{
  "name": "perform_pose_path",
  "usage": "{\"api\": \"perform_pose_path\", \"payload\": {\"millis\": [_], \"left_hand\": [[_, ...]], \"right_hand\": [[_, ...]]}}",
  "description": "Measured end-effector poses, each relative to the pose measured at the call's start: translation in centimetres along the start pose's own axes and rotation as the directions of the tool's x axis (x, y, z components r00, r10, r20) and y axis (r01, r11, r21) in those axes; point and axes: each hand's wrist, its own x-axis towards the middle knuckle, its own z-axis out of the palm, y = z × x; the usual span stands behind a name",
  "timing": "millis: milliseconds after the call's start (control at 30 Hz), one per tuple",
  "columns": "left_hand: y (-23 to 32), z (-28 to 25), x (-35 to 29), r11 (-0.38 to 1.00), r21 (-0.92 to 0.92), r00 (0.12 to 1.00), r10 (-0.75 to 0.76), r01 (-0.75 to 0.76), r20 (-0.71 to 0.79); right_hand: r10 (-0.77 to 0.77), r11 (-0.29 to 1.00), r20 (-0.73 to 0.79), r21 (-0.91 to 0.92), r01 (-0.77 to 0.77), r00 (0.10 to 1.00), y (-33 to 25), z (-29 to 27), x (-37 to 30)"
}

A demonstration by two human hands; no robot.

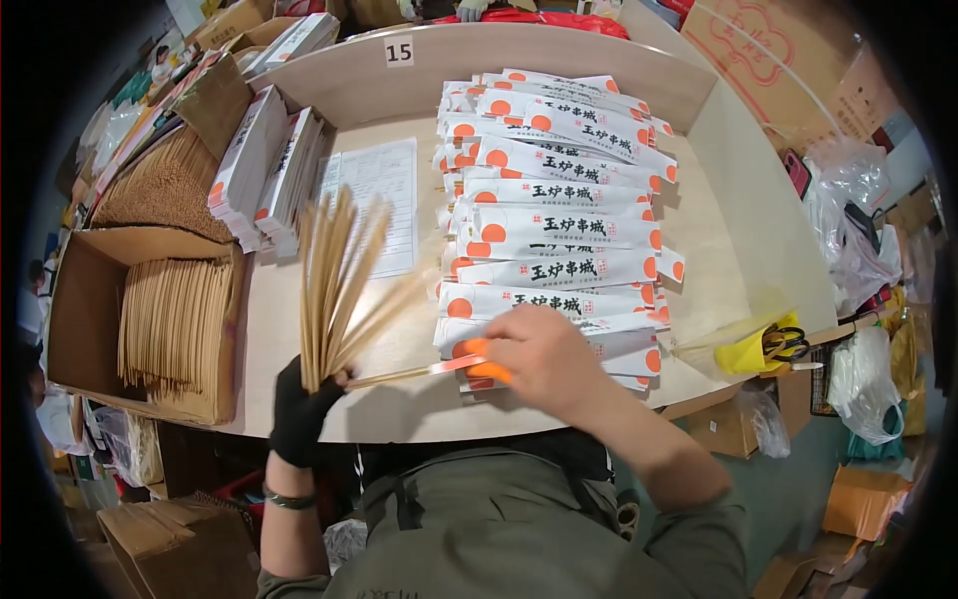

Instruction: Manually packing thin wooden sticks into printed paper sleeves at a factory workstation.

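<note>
My left hand [302, 407], in a black glove with bare fingertips, is closed round a fanned bundle of wooden chopsticks [329, 309] that stand upward from it. One or two chopsticks [384, 378] point right from that hand toward a paper sleeve [451, 366]. My right hand [549, 359], with orange finger covers [487, 371], is closed on the sleeve; its fingertips partly hide the grip. Under and beyond the right hand lies a long overlapping pile of white printed paper sleeves [549, 225] with orange dots, several with chopstick ends showing.
A cardboard box [225, 344] of loose chopsticks stands at the left, with another full box [160, 190] behind. Stacks of flat sleeves [249, 160] and a printed sheet [384, 210] lie nearby. Scissors [783, 344] sit in a yellow holder at right. Low walls [559, 50] border the table.
</note>
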Motion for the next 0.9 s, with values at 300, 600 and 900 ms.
{"api": "perform_pose_path", "payload": {"millis": [300, 600, 900], "left_hand": [[0.6, 6.0, 3.3, 0.983, -0.176, 0.958, -0.095, 0.048, -0.27], [-1.9, 6.8, 1.8, 0.948, -0.301, 0.923, -0.206, 0.106, -0.324], [-1.2, 3.3, -0.1, 0.91, -0.276, 0.932, -0.348, 0.311, -0.098]], "right_hand": [[-0.014, 0.95, -0.152, -0.311, -0.034, 0.988, 1.5, 0.1, 1.9], [-0.044, 0.92, 0.208, -0.373, 0.121, 0.977, 0.9, 3.3, -4.3], [0.507, 0.846, 0.033, 0.177, -0.504, 0.862, 1.5, -0.3, -1.9]]}}
